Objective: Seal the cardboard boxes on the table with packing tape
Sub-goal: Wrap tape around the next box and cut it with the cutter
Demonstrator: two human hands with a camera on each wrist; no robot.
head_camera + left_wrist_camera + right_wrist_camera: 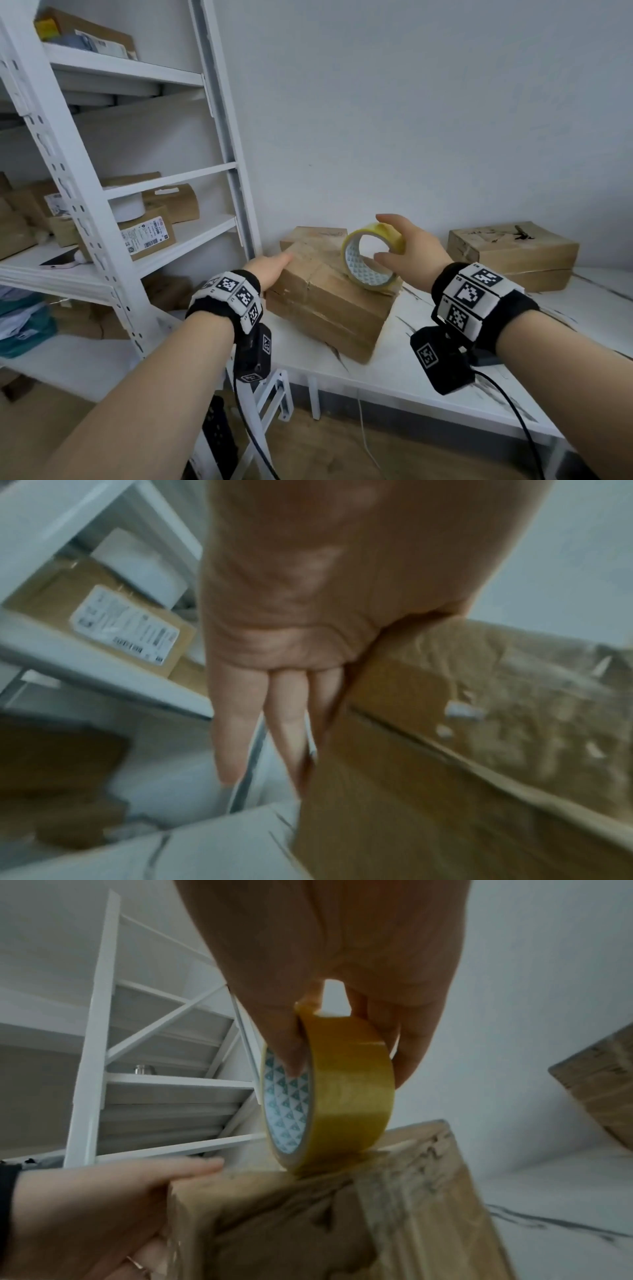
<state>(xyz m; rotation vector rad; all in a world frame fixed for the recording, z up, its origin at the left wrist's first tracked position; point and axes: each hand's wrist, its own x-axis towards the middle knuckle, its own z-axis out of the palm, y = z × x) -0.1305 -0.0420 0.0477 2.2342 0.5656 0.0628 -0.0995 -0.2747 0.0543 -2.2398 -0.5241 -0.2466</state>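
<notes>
A cardboard box [325,298] lies near the left end of the white table [411,370]. On its top, at the right edge, a yellow roll of packing tape [371,255] stands on its rim. My right hand [411,246] pinches the roll [346,1085], thumb inside the core, fingers on the outer band. My left hand [270,270] rests with straight fingers on the box's left top corner; in the left wrist view its fingers [260,710] hang down the box's side [411,791]. A second taped box [513,253] sits at the back right.
A white metal shelf unit [113,219] stands close on the left, loaded with labelled parcels [147,233] and a white roll. The wall runs right behind the boxes. Cables hang from both wrist cameras over the table's front edge.
</notes>
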